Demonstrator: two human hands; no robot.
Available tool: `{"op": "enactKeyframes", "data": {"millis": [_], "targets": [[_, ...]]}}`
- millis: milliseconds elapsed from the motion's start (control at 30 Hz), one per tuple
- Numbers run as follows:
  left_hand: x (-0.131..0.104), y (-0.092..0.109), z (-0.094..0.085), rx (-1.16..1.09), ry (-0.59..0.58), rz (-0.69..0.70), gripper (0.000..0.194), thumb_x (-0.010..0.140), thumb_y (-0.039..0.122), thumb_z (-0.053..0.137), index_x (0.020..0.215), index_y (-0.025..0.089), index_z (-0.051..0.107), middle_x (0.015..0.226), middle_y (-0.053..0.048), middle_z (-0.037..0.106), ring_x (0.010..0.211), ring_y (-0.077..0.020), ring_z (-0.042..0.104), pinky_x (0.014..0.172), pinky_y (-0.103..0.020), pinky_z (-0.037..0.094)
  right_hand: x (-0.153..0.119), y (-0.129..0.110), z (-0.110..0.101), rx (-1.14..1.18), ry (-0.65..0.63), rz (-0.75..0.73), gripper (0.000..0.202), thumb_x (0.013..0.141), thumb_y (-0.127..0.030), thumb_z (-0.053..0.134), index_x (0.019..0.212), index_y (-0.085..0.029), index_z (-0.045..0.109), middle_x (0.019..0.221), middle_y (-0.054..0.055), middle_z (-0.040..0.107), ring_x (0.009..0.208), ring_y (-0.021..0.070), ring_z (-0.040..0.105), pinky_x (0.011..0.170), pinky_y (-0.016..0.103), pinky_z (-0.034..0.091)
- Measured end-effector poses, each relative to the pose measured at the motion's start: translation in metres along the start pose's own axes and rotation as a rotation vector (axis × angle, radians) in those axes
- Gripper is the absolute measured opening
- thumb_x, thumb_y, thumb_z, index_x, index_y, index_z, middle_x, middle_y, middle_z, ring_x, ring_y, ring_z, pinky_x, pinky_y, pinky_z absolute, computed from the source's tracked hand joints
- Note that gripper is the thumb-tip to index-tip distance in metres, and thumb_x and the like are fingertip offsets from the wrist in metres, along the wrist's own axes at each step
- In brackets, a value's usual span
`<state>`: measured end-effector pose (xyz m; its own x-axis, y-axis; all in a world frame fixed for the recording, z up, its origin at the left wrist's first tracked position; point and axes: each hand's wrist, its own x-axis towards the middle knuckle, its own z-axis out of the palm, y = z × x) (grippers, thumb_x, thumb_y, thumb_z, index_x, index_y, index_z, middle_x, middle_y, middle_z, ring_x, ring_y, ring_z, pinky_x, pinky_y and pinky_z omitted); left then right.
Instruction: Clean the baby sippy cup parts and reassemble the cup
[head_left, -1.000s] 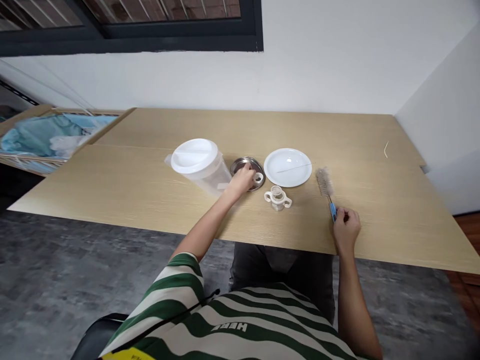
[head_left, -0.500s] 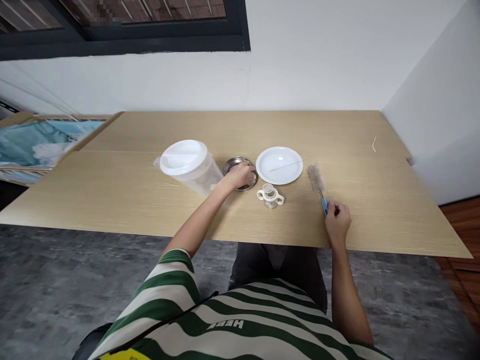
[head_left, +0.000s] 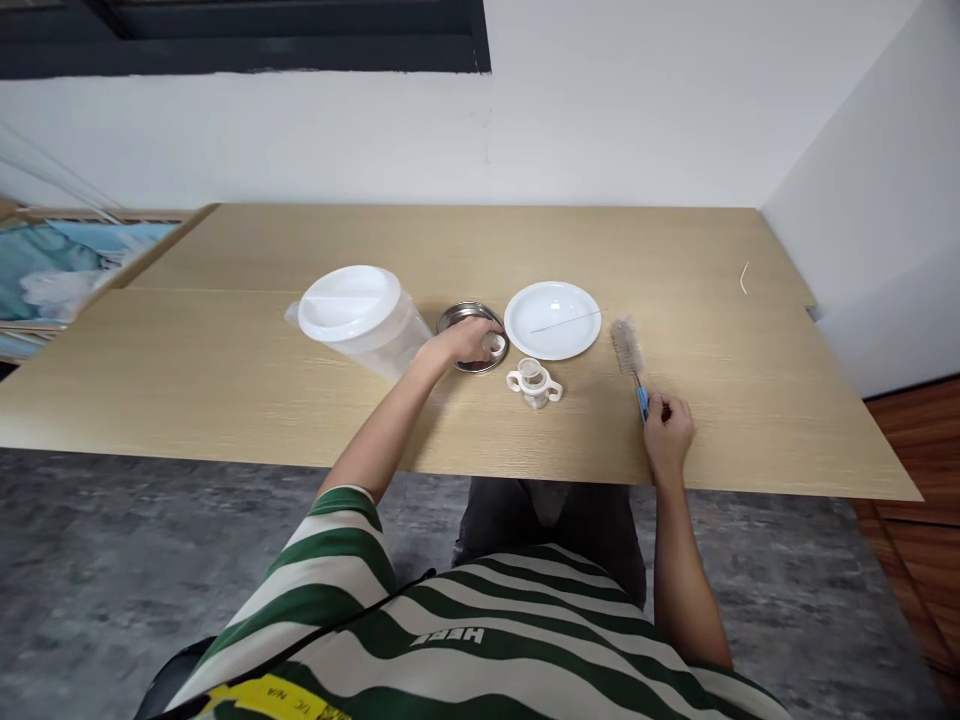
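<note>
My left hand is over a shallow metal bowl, its fingers closed on a small white ring-shaped piece near the bowl's right side. Gripped in my right hand is the blue handle of a bottle brush, whose bristles point toward the back of the table. Between the hands sits a small clear bottle with two white handles. Just behind it is a white plate with a thin, wire-like brush lying across it.
A translucent pitcher with a white lid stands left of the metal bowl, close to my left forearm. A small white curved strip lies at the right of the wooden table. Beyond the table's left end is a crib-like frame with blue cloth.
My view has shifted slightly, so the table sits a little higher and further left. The white piece at my left fingertips shows more clearly. My right hand still grips the brush.
</note>
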<state>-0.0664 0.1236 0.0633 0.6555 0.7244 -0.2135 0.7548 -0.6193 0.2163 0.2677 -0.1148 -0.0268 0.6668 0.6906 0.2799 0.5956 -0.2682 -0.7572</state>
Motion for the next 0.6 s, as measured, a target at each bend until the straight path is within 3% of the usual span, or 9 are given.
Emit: {"op": "enactKeyframes", "data": {"millis": [367,600], "targets": [[0.0,0.005,0.004,0.049,0.06,-0.012,0.051,0.071,0.024,0.069,0.122,0.018,0.069,0.126,-0.011,0.07,0.119,-0.029,0.063,0.102,-0.032,0.048,0.001,0.001,0.0,0.003,0.0,-0.006,0.034,0.092,-0.046,0.046,0.083,-0.019,0.064,0.093,0.011,0.068,0.09,0.024,0.056,0.088,0.039,0.04],[-0.015,0.006,-0.015,0.023,0.203,-0.053,0.047,0.075,0.02,0.066,0.122,0.015,0.065,0.123,-0.012,0.066,0.119,-0.0282,0.06,0.105,-0.035,0.047,0.0,-0.001,0.0,0.001,0.002,-0.012,0.035,0.092,-0.047,0.047,0.081,-0.019,0.064,0.089,0.01,0.067,0.088,0.0236,0.056,0.088,0.039,0.039]]}}
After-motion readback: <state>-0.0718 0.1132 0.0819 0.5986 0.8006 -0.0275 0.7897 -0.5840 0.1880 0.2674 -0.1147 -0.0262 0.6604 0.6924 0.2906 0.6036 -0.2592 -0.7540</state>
